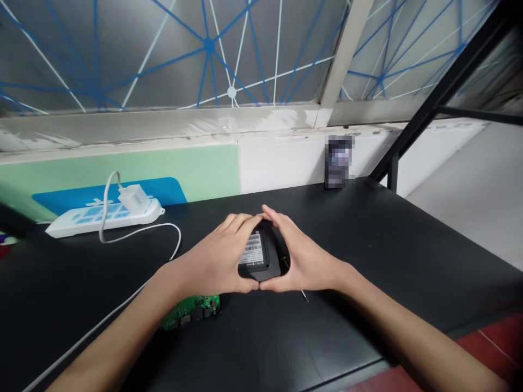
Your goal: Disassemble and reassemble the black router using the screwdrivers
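A dark, flat device (273, 256) with a white printed label is held between both hands near the middle of the view. My left hand (218, 258) wraps round its left side, fingers over the far edge and thumb at the near edge. Along the right side, my right hand (308, 258) curves round it, its thumb tip meeting the left thumb. A green circuit board (198, 311) lies on the table, partly hidden by my left forearm. Part of a thin metal tool (304, 296) shows below my right hand.
The black table (368, 245) reaches the wall. A white power strip (110, 215) with a plugged-in white charger (134, 199) sits at the back left, its cable (98, 324) running toward the front left. A blurred upright object (338, 162) stands at the back right, near a black metal frame.
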`<state>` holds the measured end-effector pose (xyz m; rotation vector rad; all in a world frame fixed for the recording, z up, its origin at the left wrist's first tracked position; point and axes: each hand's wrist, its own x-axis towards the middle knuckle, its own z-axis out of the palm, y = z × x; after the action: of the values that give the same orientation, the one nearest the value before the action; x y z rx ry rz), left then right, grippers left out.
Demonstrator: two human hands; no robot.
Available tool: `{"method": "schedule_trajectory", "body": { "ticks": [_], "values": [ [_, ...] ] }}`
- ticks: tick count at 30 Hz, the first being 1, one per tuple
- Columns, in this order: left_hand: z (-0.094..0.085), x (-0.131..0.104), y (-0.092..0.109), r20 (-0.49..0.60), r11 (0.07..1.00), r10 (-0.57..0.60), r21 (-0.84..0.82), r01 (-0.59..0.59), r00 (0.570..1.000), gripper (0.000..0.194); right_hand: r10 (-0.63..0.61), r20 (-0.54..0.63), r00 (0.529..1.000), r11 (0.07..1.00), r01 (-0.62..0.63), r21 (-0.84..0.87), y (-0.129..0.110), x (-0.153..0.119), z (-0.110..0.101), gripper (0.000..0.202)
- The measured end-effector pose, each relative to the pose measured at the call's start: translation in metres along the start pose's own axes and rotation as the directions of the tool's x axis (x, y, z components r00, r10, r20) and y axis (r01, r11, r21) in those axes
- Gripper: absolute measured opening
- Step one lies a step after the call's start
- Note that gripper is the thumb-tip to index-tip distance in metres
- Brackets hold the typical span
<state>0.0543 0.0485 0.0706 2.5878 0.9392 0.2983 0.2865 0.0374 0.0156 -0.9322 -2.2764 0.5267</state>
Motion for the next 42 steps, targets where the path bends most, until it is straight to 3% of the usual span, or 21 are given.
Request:
{"method": "schedule_trajectory", "body": {
  "ticks": [5,14,18,27,33,42],
  "values": [
    [0.001,-0.003,-0.011,-0.071,0.991,-0.041,-0.129,0.032,0.997,0.105,0.005,-0.028,1.000,0.997,-0.003,0.071,0.012,0.003,0.006,0.152],
    [0.007,-0.015,-0.024,-0.179,0.951,-0.080,-0.309,0.021,0.981,0.113,0.109,0.176,0.978,0.994,-0.111,-0.003,0.013,0.030,0.009,0.153],
    [0.017,-0.018,-0.033,-0.258,0.911,-0.080,-0.410,-0.034,0.963,0.116,0.076,0.239,0.968,0.997,-0.080,0.010,0.009,0.038,0.009,0.152],
    [0.029,-0.020,-0.043,-0.314,0.912,-0.054,-0.402,-0.081,0.948,0.110,0.076,0.291,0.954,0.997,-0.064,-0.052,0.010,0.035,0.010,0.143],
    [0.031,-0.037,-0.052,-0.252,0.919,-0.118,-0.394,0.010,0.961,0.102,0.133,0.226,0.965,0.987,-0.109,-0.117,0.007,0.031,0.012,0.136],
    [0.034,-0.061,-0.061,-0.111,0.921,-0.249,-0.333,0.200,0.962,0.103,0.162,0.256,0.953,0.975,-0.115,-0.191,-0.001,0.032,0.012,0.134]
  ]
}}
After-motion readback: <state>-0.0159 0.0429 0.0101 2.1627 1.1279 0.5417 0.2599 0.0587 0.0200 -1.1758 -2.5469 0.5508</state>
